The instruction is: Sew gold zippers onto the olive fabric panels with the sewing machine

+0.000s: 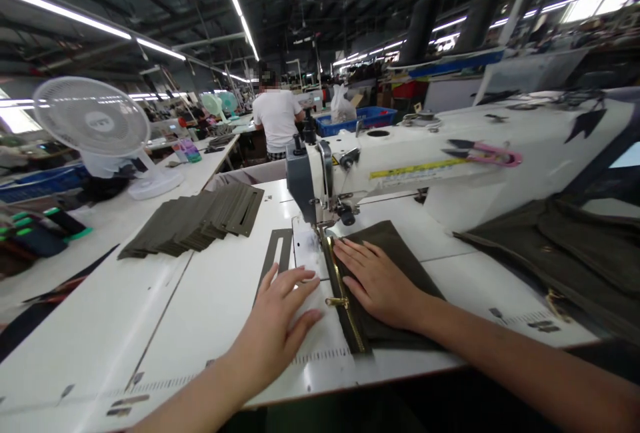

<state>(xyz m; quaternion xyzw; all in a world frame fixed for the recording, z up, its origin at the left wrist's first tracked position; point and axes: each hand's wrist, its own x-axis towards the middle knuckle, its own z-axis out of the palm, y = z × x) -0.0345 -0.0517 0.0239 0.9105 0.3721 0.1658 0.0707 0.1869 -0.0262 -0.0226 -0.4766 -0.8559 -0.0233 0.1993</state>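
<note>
Olive cloth (395, 246), one brass zipper (341, 293) — right hand (377, 283) atop, left hand (279, 326) beside.

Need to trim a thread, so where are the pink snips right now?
In the head view, the pink-handled thread snips lie at right on the white sewing machine arm, beyond the right hand.

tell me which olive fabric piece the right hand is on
The olive fabric piece with the brass zipper along its edge, under the right hand; the stacked slotted olive pieces and the larger olive piece at right lie untouched.
</note>
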